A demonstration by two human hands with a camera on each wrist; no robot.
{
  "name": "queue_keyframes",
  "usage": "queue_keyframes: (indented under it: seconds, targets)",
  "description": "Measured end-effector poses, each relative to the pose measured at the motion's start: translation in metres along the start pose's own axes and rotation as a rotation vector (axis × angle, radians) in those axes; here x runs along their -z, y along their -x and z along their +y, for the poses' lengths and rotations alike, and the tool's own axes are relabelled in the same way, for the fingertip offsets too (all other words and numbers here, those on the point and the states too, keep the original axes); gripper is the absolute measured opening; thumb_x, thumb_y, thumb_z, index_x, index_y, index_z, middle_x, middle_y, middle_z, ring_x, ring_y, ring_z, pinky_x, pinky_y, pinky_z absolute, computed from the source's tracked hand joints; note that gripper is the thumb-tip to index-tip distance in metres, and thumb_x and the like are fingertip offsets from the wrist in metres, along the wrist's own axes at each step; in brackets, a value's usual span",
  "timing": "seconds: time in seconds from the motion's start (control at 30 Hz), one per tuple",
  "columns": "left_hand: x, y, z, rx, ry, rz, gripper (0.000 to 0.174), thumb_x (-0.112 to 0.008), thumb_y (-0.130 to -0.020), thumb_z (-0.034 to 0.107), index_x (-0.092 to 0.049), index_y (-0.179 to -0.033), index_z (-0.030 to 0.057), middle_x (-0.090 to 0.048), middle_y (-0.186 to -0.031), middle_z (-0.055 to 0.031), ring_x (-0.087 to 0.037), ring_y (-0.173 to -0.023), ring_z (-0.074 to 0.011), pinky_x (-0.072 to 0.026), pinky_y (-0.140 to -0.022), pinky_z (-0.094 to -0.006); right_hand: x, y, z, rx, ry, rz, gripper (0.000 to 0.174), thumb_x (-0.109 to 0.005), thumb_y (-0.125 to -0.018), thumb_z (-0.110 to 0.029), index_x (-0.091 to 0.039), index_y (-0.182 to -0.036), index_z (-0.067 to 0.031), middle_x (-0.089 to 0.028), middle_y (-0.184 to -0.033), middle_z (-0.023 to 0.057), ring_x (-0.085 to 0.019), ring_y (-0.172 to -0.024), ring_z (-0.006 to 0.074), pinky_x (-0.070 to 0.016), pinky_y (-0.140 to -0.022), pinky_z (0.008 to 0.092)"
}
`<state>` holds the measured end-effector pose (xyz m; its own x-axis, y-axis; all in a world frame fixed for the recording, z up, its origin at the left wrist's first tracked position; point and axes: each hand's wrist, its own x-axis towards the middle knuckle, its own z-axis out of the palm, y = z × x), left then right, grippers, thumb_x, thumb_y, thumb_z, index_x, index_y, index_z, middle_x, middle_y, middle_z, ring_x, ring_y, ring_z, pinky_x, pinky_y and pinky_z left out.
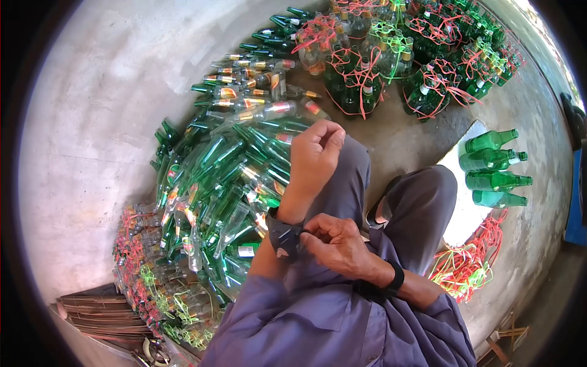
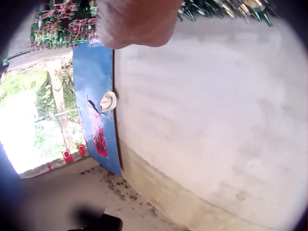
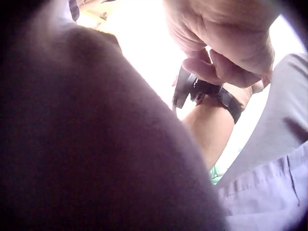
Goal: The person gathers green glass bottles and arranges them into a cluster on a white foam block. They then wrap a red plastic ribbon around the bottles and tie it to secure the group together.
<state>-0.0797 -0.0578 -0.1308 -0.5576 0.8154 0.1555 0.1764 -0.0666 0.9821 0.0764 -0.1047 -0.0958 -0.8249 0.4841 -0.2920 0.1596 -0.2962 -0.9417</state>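
My left hand [image 1: 317, 153] is raised over the left thigh, its fingers curled in and nothing in its grip. Around that wrist sits a dark wrist strap [image 1: 283, 237] with a small device. My right hand [image 1: 339, 244] pinches the strap's edge between thumb and fingers; the right wrist view shows these fingers [image 3: 216, 72] bent close over the black strap [image 3: 230, 103]. A black band [image 1: 396, 276] circles the right wrist. In the left wrist view, the underside of the left hand [image 2: 139, 24] shows at the top, its fingertips hidden.
A large heap of glass bottles [image 1: 214, 165] lies on the left by the wall. Bundles of bottles tied with red and green straps [image 1: 354, 79] stand ahead. Several green bottles [image 1: 492, 160] lie on a white sheet [image 1: 455, 211] at right, near loose straps [image 1: 468, 260].
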Motion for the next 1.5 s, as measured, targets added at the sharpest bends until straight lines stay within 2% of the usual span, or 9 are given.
queue_keyframes:
  seconds: [0.03,0.1,0.23,0.3,0.33,0.4,0.63,0.93,1.5]
  targets:
    - [-0.001,0.001,0.0,-0.001,0.001,-0.001,0.007,-0.063,-0.094,0.008,-0.066,-0.093,0.0019,-0.065,-0.076,-0.0018,-0.055,-0.062,-0.0063,-0.0432,-0.057,-0.0199,-0.001,-0.002,0.003,0.055,-0.029,-0.028,0.014,-0.065,-0.093,-0.011,-0.063,-0.093,0.0027,-0.064,-0.07,0.0026,-0.056,-0.058,0.0046,-0.0438,-0.05,0.0232]
    - [-0.002,0.003,0.0,-0.185,-0.263,-0.061,0.007,-0.065,-0.093,0.007,-0.067,-0.09,0.0012,-0.064,-0.072,-0.0006,-0.054,-0.06,-0.006,-0.0431,-0.056,-0.0207,-0.001,-0.004,0.006,0.112,-0.058,-0.055,0.014,-0.064,-0.095,-0.013,-0.062,-0.096,0.001,-0.061,-0.067,0.0002,-0.055,-0.054,0.004,-0.0423,-0.047,0.0218]
    - [0.0,0.004,0.01,-0.356,-0.379,-0.032,0.007,-0.065,-0.093,0.007,-0.067,-0.089,0.0008,-0.064,-0.07,-0.0002,-0.054,-0.059,-0.0061,-0.0435,-0.055,-0.0214,0.002,-0.002,0.005,-0.009,-0.135,-0.068,0.013,-0.064,-0.095,-0.012,-0.062,-0.095,0.0005,-0.061,-0.069,0.0,-0.054,-0.056,0.0041,-0.0426,-0.049,0.0224]
    - [0.003,0.005,0.017,-0.078,-0.105,-0.108,0.009,-0.064,-0.094,0.008,-0.067,-0.091,0.0007,-0.067,-0.073,-0.0033,-0.057,-0.059,-0.0086,-0.0445,-0.055,-0.022,0.004,-0.001,0.006,-0.089,-0.181,-0.069,0.012,-0.064,-0.095,-0.011,-0.063,-0.093,0.0007,-0.061,-0.07,-0.0007,-0.053,-0.058,0.0038,-0.0422,-0.051,0.0229]
    - [0.006,0.005,0.025,-0.078,-0.104,-0.108,0.009,-0.064,-0.094,0.008,-0.067,-0.091,0.0007,-0.067,-0.073,-0.0033,-0.057,-0.059,-0.0086,-0.0445,-0.055,-0.022,0.005,-0.003,0.011,-0.076,-0.184,-0.069,0.012,-0.064,-0.096,-0.011,-0.063,-0.096,0.0005,-0.061,-0.069,0.0001,-0.055,-0.057,0.0048,-0.0437,-0.051,0.0225]
    - [0.011,0.005,0.04,0.202,0.372,-0.131,0.013,-0.064,-0.095,0.012,-0.067,-0.094,-0.0002,-0.067,-0.076,-0.0072,-0.059,-0.06,-0.0111,-0.0461,-0.055,-0.0226,0.007,-0.005,0.02,-0.063,-0.188,-0.067,0.012,-0.063,-0.096,-0.011,-0.063,-0.098,0.0004,-0.062,-0.069,0.0009,-0.057,-0.055,0.0058,-0.0453,-0.051,0.0222]
    - [0.018,0.006,0.041,0.253,0.679,-0.196,0.019,-0.065,-0.095,0.018,-0.065,-0.096,-0.0013,-0.066,-0.074,-0.0093,-0.06,-0.061,-0.0125,-0.047,-0.056,-0.0234,0.005,-0.01,0.023,-0.066,-0.193,-0.083,0.014,-0.064,-0.096,-0.012,-0.063,-0.098,0.0014,-0.063,-0.07,0.0013,-0.059,-0.057,0.0067,-0.0465,-0.052,0.0226]
    - [0.031,0.001,0.031,0.311,0.977,-0.071,0.018,-0.062,-0.096,0.02,-0.062,-0.095,0.0017,-0.059,-0.071,-0.0068,-0.05,-0.059,-0.0144,-0.0405,-0.056,-0.0281,0.008,-0.016,0.027,-0.103,-0.202,-0.097,0.017,-0.065,-0.096,-0.013,-0.068,-0.098,0.0035,-0.066,-0.076,0.0016,-0.06,-0.062,0.0055,-0.0465,-0.055,0.022]
    - [0.025,0.0,0.011,0.367,0.871,-0.023,0.017,-0.062,-0.096,0.019,-0.064,-0.093,0.0023,-0.06,-0.071,-0.0061,-0.051,-0.058,-0.0139,-0.0396,-0.054,-0.0263,0.005,-0.013,0.026,-0.111,-0.236,-0.162,0.016,-0.068,-0.094,-0.012,-0.066,-0.099,0.0026,-0.067,-0.076,0.0018,-0.061,-0.063,0.0057,-0.0469,-0.056,0.0215]
